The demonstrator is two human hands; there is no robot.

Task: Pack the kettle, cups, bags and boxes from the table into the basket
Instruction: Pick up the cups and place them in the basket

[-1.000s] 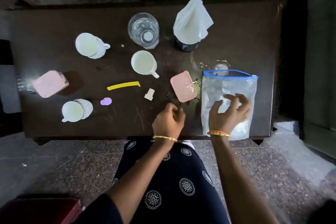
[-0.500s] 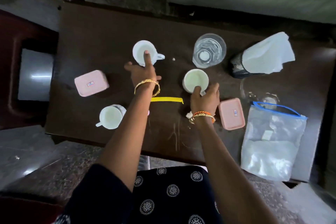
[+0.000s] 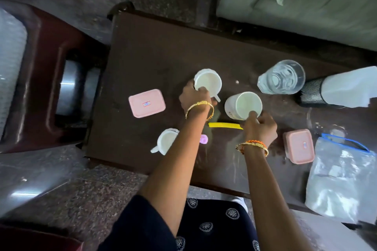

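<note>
My left hand (image 3: 194, 98) grips the near rim of a white cup (image 3: 208, 82) at the middle of the dark table (image 3: 155, 51). My right hand (image 3: 260, 126) grips the rim of a second white cup (image 3: 242, 105), tilted a little. A third white cup (image 3: 166, 141) stands near the front edge, partly behind my left forearm. Two pink lidded boxes lie flat: the left pink box (image 3: 146, 103) and the right pink box (image 3: 299, 145). A clear zip bag (image 3: 340, 179) with a blue seal lies at the right. No kettle or basket can be made out.
A clear glass (image 3: 282, 76) stands behind the cups, beside a black mesh holder (image 3: 311, 93) with white tissue (image 3: 350, 86). A yellow strip (image 3: 225, 125) and a small purple piece (image 3: 204, 139) lie between my arms. A dark red chair (image 3: 51, 79) is left; a grey sofa (image 3: 295, 6) behind.
Both hands left the bag side and reached forward; each has closed on a white cup's rim. The view swung left and closer.
</note>
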